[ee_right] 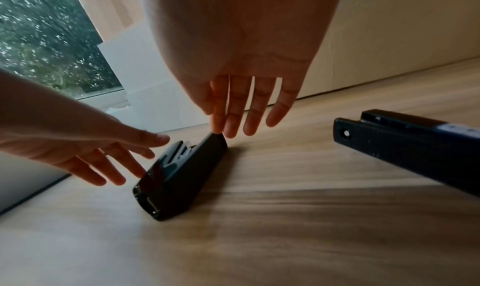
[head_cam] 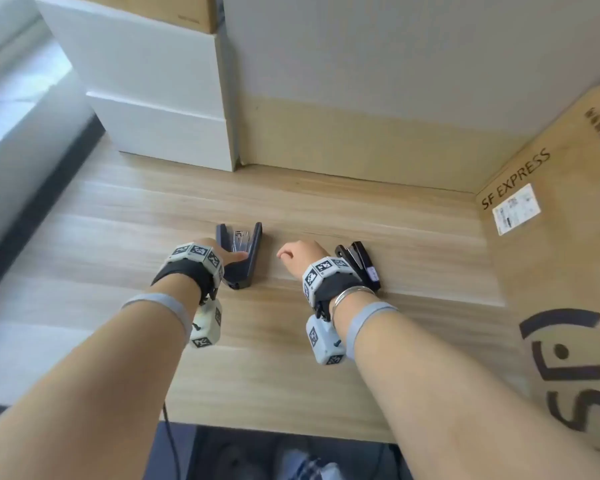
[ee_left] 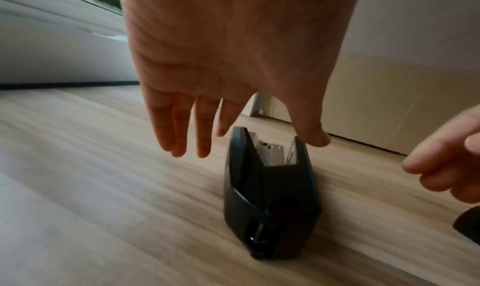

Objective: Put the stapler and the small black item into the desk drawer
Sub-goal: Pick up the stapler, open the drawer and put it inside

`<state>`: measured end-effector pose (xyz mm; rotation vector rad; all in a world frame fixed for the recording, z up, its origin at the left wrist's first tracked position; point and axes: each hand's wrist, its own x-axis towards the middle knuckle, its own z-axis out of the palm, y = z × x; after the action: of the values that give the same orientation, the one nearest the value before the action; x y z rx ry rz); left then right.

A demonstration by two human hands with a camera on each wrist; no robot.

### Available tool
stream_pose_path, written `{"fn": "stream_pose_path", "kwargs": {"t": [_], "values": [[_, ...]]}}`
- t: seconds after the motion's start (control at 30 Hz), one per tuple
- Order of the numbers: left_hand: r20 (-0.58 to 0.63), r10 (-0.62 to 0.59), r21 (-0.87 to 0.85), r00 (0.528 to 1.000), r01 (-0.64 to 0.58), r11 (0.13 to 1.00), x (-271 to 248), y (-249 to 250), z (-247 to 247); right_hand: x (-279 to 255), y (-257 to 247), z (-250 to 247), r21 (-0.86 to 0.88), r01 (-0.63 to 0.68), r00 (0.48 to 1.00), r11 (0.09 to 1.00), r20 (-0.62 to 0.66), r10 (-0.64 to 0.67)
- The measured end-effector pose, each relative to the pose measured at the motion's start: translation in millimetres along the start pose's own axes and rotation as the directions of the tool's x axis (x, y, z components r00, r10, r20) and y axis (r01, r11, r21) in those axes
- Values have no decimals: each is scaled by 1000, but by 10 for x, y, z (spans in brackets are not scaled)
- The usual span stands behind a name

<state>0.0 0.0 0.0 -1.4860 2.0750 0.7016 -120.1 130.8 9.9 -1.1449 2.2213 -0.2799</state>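
A: The head view looks steeply down from above onto the pale wood-grain desk (head_cam: 326,341).

B: And the wrists?

A: Both sit low, close to the desktop, facing the far wall. Each catches the dark, wedge-shaped open stapler (ee_left: 270,198), so that near-centre patch is shared by all three.

Office or home workroom: wood desk (head_cam: 326,209), staplers (head_cam: 359,265), courier box (head_cam: 561,237).
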Motion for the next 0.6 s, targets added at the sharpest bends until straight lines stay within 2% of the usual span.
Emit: {"fn": "stream_pose_path", "kwargs": {"t": [0.13,0.2,0.27,0.6], "values": [[-1,-71,-119,997,70,990,92,148,82,126,117,43,-19,-45,998,999,46,46],[-1,-105,-231,994,102,967,158,216,140,189,144,64,-38,-45,997,998,58,47],[-21,-90,-332,996,78,940,205,254,162,250,169,73,-48,-36,997,998,63,39],[-32,-102,-181,994,95,979,316,379,270,404,346,135,-69,-11,993,998,116,19]]}}
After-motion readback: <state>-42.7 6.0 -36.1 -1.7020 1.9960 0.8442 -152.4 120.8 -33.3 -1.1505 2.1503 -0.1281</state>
